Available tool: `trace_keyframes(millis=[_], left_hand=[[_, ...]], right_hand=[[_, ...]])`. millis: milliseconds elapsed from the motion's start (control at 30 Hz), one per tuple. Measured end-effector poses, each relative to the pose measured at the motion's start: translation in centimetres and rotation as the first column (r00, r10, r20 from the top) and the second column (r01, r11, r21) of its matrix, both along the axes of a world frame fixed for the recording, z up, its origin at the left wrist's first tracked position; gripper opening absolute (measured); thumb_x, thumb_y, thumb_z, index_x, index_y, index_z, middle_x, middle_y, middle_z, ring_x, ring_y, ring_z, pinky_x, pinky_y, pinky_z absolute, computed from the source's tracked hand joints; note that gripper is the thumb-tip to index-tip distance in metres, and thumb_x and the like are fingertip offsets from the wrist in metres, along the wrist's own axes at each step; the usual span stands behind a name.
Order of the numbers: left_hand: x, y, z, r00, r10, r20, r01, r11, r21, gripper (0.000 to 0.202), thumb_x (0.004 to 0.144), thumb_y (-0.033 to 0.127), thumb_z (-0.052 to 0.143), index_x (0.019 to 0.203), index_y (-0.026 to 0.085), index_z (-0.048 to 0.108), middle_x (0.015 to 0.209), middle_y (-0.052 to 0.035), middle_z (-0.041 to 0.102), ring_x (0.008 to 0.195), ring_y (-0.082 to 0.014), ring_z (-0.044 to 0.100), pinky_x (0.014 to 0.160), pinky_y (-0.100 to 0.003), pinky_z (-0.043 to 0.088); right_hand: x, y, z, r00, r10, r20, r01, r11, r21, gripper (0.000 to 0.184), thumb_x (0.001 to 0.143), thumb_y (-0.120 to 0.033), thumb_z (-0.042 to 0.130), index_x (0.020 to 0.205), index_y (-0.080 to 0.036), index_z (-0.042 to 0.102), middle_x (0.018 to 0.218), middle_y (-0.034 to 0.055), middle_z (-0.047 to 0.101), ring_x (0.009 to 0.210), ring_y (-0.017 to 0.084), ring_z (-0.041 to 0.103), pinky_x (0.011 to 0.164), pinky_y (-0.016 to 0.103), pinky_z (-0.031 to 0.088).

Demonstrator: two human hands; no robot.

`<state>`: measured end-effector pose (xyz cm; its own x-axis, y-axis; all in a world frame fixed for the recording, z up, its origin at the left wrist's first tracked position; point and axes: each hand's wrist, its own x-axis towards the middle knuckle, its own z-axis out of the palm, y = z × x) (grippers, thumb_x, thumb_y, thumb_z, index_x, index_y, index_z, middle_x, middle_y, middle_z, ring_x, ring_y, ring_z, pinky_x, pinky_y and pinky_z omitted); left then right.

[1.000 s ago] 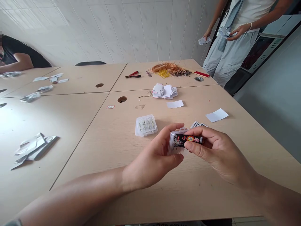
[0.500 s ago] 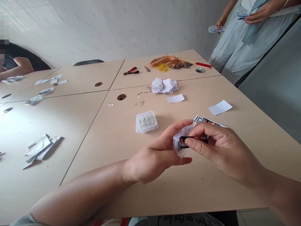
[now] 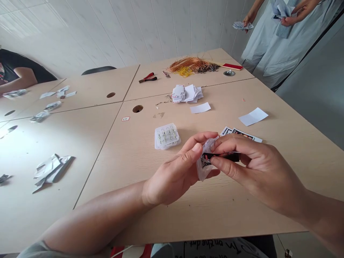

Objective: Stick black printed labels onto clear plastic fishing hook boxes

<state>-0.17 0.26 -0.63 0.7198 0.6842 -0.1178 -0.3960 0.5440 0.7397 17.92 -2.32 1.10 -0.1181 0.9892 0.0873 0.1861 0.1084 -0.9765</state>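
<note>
The left hand [image 3: 172, 175], thumb now shifted upward, apparently for a steadier hold, grips a clear case [image 3: 201, 172] while the right hand [image 3: 258, 168] opposite pinches a black label [image 3: 229, 157] against it.

We look from a single camera worn on the person's head, facing forward and steeply enough down to catch printed cloth [image 3: 212, 248] below the near edge of the table [image 3: 188, 222]. The left hand [image 3: 176, 172] and right hand [image 3: 255, 170] sit close to us, just below and right of centre. Beyond them our view runs across the table to the panelled wall [image 3: 150, 32], with a standing co-worker [image 3: 279, 53] cut off at upper right.
</note>
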Motion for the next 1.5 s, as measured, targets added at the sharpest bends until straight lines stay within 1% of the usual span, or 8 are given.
trace_keyframes(millis=[133, 333, 433, 700, 900, 1133, 1367, 1500], left_hand=[[0.0, 0.05, -0.05, 1.0, 0.027, -0.009, -0.027, 1.0, 0.0, 0.026, 0.101, 0.043, 0.062, 0.121, 0.031, 0.07, 0.116, -0.0013, 0.068, 0.111, -0.0167, 0.064, 0.097, -0.031, 0.052], [0.04, -0.06, -0.15, 0.999, 0.032, 0.021, -0.032, 0.999, 0.0, 0.024, 0.102, 0.041, 0.06, 0.12, 0.03, 0.071, 0.118, -0.0017, 0.07, 0.113, -0.0176, 0.063, 0.099, -0.034, 0.053], [0.06, -0.11, -0.17, 1.0, 0.028, 0.005, -0.028, 1.0, -0.005, 0.025, 0.101, 0.043, 0.062, 0.121, 0.03, 0.07, 0.119, -0.0014, 0.069, 0.115, -0.0184, 0.063, 0.1, -0.036, 0.053], [0.12, -0.04, -0.02, 0.999, 0.037, 0.006, -0.037, 0.999, -0.03, 0.026, 0.099, 0.043, 0.064, 0.119, 0.028, 0.071, 0.118, -0.0033, 0.067, 0.105, -0.018, 0.064, 0.097, -0.038, 0.055], [-0.03, -0.06, -0.24, 1.0, 0.03, 0.008, -0.029, 0.998, -0.047, 0.028, 0.1, 0.047, 0.061, 0.12, 0.029, 0.07, 0.116, -0.0028, 0.068, 0.091, -0.0153, 0.066, 0.096, -0.04, 0.055], [0.22, 0.08, -0.51, 0.998, 0.041, 0.054, -0.036, 0.996, -0.083, 0.026, 0.1, 0.044, 0.062, 0.118, 0.027, 0.07, 0.114, -0.0025, 0.069, 0.096, -0.0167, 0.067, 0.092, -0.038, 0.057], [0.2, 0.01, -0.34, 0.999, 0.023, 0.024, -0.021, 0.997, -0.074, 0.036, 0.094, 0.053, 0.066, 0.121, 0.029, 0.068, 0.124, -0.0032, 0.065, 0.106, -0.0205, 0.064, 0.1, -0.044, 0.05], [0.24, -0.17, -0.43, 1.0, -0.016, -0.013, 0.016, 1.0, -0.015, 0.042, 0.084, 0.029, 0.077, 0.124, 0.031, 0.062, 0.12, -0.0002, 0.064, 0.106, -0.0182, 0.061, 0.108, -0.044, 0.041]], right_hand=[[-0.16, 0.12, -0.1, 0.999, 0.021, -0.03, -0.025, 0.99, -0.139, 0.011, 0.083, -0.037, 0.074, 0.078, -0.027, 0.073, 0.075, -0.0009, 0.071, 0.061, 0.013, 0.065, 0.054, 0.024, 0.059], [0.08, 0.45, -0.47, 0.994, 0.044, -0.1, -0.068, 0.965, -0.253, 0.019, 0.08, -0.042, 0.078, 0.076, -0.024, 0.073, 0.077, -0.0008, 0.068, 0.066, 0.014, 0.065, 0.062, 0.028, 0.063], [0.17, 0.5, -0.28, 0.976, 0.063, -0.21, -0.123, 0.949, -0.29, 0.018, 0.081, -0.04, 0.078, 0.075, -0.024, 0.073, 0.078, -0.0022, 0.068, 0.069, 0.011, 0.064, 0.068, 0.026, 0.064], [0.41, 0.76, -0.73, 0.919, 0.078, -0.386, -0.217, 0.918, -0.331, 0.015, 0.082, -0.035, 0.081, 0.075, -0.024, 0.073, 0.081, -0.0028, 0.07, 0.075, 0.011, 0.066, 0.07, 0.025, 0.059], [0.7, 0.56, -0.78, 0.924, 0.056, -0.379, -0.191, 0.925, -0.328, 0.019, 0.082, -0.035, 0.082, 0.073, -0.022, 0.071, 0.074, -0.0027, 0.064, 0.068, 0.01, 0.058, 0.062, 0.023, 0.053], [0.54, 0.55, -0.43, 0.864, 0.049, -0.501, -0.261, 0.894, -0.364, 0.023, 0.08, -0.033, 0.084, 0.069, -0.021, 0.068, 0.074, -0.0032, 0.063, 0.068, 0.01, 0.062, 0.061, 0.022, 0.056], [0.44, 0.56, -0.42, 0.949, 0.022, -0.316, -0.139, 0.925, -0.354, 0.02, 0.079, -0.038, 0.083, 0.073, -0.023, 0.072, 0.072, -0.0036, 0.064, 0.065, 0.009, 0.06, 0.061, 0.022, 0.059], [0.17, 0.58, 0.02, 0.969, 0.014, -0.248, -0.095, 0.944, -0.317, 0.022, 0.074, -0.036, 0.084, 0.066, -0.023, 0.069, 0.062, -0.0046, 0.059, 0.057, 0.01, 0.06, 0.055, 0.024, 0.059]])
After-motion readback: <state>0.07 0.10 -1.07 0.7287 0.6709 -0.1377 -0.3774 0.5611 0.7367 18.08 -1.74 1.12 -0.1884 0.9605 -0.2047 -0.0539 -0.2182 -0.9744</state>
